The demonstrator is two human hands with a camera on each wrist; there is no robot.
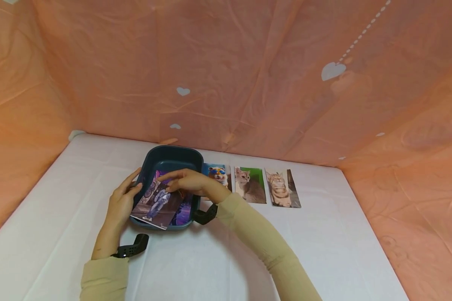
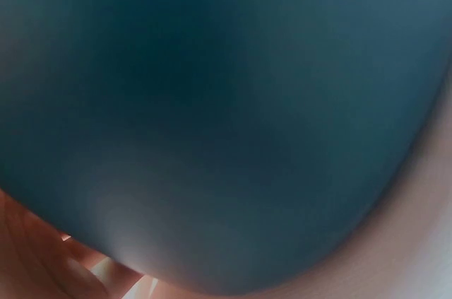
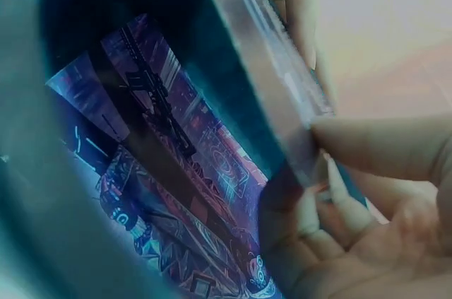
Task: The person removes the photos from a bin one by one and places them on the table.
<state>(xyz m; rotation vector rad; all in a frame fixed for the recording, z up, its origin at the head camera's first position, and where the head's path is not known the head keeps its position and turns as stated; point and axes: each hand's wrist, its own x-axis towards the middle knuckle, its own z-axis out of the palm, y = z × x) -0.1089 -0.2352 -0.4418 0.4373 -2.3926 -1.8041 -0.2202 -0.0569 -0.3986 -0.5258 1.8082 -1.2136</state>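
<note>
One white table (image 1: 324, 251) carries one dark teal tub (image 1: 162, 156), and beside the tub three cat photos (image 1: 250, 184) lie in a row. In the tub lie other cards (image 3: 176, 193) with purple and blue neon artwork; how many I cannot tell. Both hands hold one tilted card (image 1: 156, 205), showing a standing figure, above the tub's near end. The left hand (image 1: 121, 200) pinches its left edge; the right hand (image 1: 188, 180) grips its top edge with curled fingers.
</note>
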